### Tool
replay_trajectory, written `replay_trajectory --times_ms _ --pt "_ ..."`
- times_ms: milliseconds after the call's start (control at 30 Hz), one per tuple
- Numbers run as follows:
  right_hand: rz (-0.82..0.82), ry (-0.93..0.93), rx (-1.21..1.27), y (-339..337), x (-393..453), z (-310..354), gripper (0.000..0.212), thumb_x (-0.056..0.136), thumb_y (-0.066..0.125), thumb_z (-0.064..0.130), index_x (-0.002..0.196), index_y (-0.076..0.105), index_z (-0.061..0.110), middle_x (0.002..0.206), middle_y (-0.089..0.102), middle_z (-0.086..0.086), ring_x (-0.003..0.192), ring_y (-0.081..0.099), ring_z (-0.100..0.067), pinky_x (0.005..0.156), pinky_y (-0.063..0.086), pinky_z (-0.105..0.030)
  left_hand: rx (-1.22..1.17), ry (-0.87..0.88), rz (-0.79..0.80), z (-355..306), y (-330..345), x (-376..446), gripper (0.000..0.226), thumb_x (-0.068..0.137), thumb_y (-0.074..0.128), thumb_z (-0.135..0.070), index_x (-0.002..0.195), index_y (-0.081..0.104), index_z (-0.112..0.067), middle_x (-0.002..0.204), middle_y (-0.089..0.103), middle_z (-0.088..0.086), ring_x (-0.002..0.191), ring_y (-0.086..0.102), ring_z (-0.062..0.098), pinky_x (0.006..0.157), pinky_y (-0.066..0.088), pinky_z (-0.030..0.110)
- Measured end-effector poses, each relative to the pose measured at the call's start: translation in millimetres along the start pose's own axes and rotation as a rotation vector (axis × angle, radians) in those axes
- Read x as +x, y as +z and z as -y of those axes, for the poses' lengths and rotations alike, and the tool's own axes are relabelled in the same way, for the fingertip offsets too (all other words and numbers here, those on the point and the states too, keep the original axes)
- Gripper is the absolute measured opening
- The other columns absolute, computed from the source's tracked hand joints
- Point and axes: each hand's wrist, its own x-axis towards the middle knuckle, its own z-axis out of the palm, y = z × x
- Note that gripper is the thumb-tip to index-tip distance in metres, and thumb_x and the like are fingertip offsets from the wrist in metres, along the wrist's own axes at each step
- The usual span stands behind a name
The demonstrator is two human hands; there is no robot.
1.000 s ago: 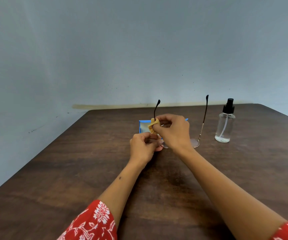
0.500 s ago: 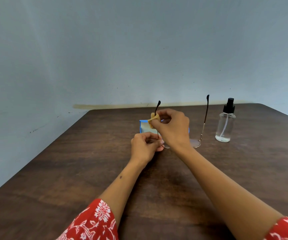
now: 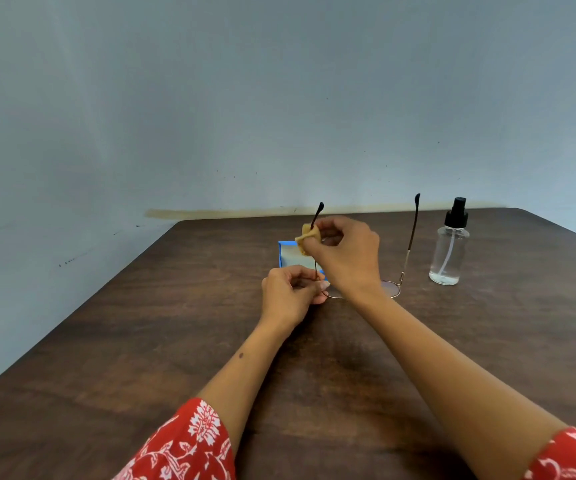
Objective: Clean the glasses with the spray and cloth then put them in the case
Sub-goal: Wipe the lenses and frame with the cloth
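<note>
Gold-rimmed glasses (image 3: 397, 289) are stood lens-down near the middle of the surface (image 3: 141, 341), with both temples opened and pointing up and away toward the far edge. The frame is steadied at its left end by the left hand (image 3: 291, 294), whose fingers are curled and pinched at the hinge where the left temple (image 3: 317, 216) rises. Higher on that same temple a small yellow cloth (image 3: 305, 237) is pinched around the thin arm by the right hand (image 3: 347, 258), just below the dark tip.

The coming move is judged to turn on the long axis of this temple: it runs nearly upright, from the left hand at its base to the tip above, so the cloth would be drawn along that line. The right hand is the nearer to the tip. The right temple (image 3: 414, 226) stands free, well apart from both hands, and is judged not yet wiped.

Behind the hands a blue case (image 3: 285, 254) lies open, partly hidden. A clear spray bottle (image 3: 451, 251) stands upright toward the right edge, untouched.
</note>
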Motion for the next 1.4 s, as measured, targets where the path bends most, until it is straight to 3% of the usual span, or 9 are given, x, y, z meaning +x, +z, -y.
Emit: replay_trajectory --times_ms 167,300,433,567,833,1000,1067,1233,1400 --pt "0.117 0.072 -0.134 1 -8 -13 0.013 0.07 0.07 0.016 0.083 0.071 0.016 0.07 0.065 0.007 0.066 0.061 -0.009 0.066 0.047 -0.022 0.011 0.007 -0.007 2 -2 1 0.018 0.077 0.067 0.008 0.079 0.072 -0.009 0.066 0.07 0.003 0.064 0.069 0.012 0.063 0.059 0.025" --pt "0.022 0.0 0.021 -5 3 10 0.012 0.071 0.073 0.014 0.083 0.069 0.013 0.067 0.065 0.012 0.064 0.061 0.0 0.07 0.05 -0.019 0.022 -0.002 -0.009 -1 -1 0 0.008 0.077 0.07 0.004 0.08 0.07 -0.003 0.071 0.069 0.012 0.065 0.068 0.013 0.062 0.058 0.021" --pt "0.022 0.006 0.005 0 -3 7 0.011 0.07 0.072 0.014 0.078 0.067 0.018 0.063 0.061 0.014 0.059 0.056 -0.001 0.068 0.049 -0.022 0.054 -0.003 -0.019 -3 -1 -1 0.009 0.077 0.068 0.007 0.083 0.07 0.0 0.068 0.068 0.008 0.057 0.067 0.005 0.057 0.055 0.016" --pt "0.099 0.088 -0.139 4 -14 -15 0.013 0.068 0.069 0.019 0.081 0.069 0.02 0.068 0.064 0.009 0.065 0.059 -0.009 0.066 0.05 -0.026 0.112 0.034 -0.033 -1 -3 -1 0.022 0.074 0.065 0.01 0.08 0.072 -0.01 0.073 0.071 0.01 0.066 0.07 0.012 0.063 0.059 0.026" --pt "-0.082 -0.019 0.072 2 0 12 0.011 0.072 0.074 0.015 0.08 0.067 0.017 0.065 0.062 0.014 0.056 0.055 0.002 0.062 0.046 -0.011 0.051 0.0 -0.02 -4 0 -1 0.007 0.076 0.068 0.009 0.081 0.068 0.003 0.063 0.065 0.008 0.05 0.063 0.002 0.052 0.051 0.012" --pt "0.038 0.069 -0.099 7 -18 -16 0.012 0.068 0.069 0.016 0.079 0.066 0.021 0.069 0.063 0.009 0.065 0.06 -0.009 0.068 0.05 -0.026 0.141 0.041 -0.033 -1 -3 -1 0.028 0.073 0.061 0.013 0.077 0.072 -0.012 0.069 0.07 0.008 0.059 0.068 0.008 0.062 0.059 0.026" --pt "0.038 0.083 -0.112 5 -17 -17 0.012 0.068 0.069 0.016 0.079 0.066 0.021 0.07 0.064 0.009 0.067 0.062 -0.011 0.067 0.048 -0.021 0.119 0.033 -0.023 -1 -3 0 0.031 0.073 0.06 0.013 0.078 0.072 -0.015 0.068 0.07 0.007 0.061 0.069 0.011 0.066 0.06 0.03" --pt "-0.078 0.005 -0.004 4 -3 6 0.01 0.072 0.072 0.018 0.079 0.066 0.019 0.065 0.062 0.013 0.063 0.059 -0.004 0.069 0.049 -0.021 0.044 -0.005 -0.005 -3 -1 -1 0.013 0.075 0.07 0.007 0.074 0.068 -0.006 0.061 0.066 0.003 0.054 0.065 0.006 0.054 0.053 0.015" --pt "-0.108 0.007 0.045 4 -4 6 0.011 0.071 0.072 0.015 0.081 0.067 0.016 0.066 0.063 0.012 0.059 0.056 0.001 0.068 0.05 -0.022 0.06 0.0 0.001 -3 0 0 0.011 0.076 0.07 0.007 0.075 0.068 -0.004 0.061 0.066 0.004 0.052 0.065 0.004 0.054 0.053 0.015"
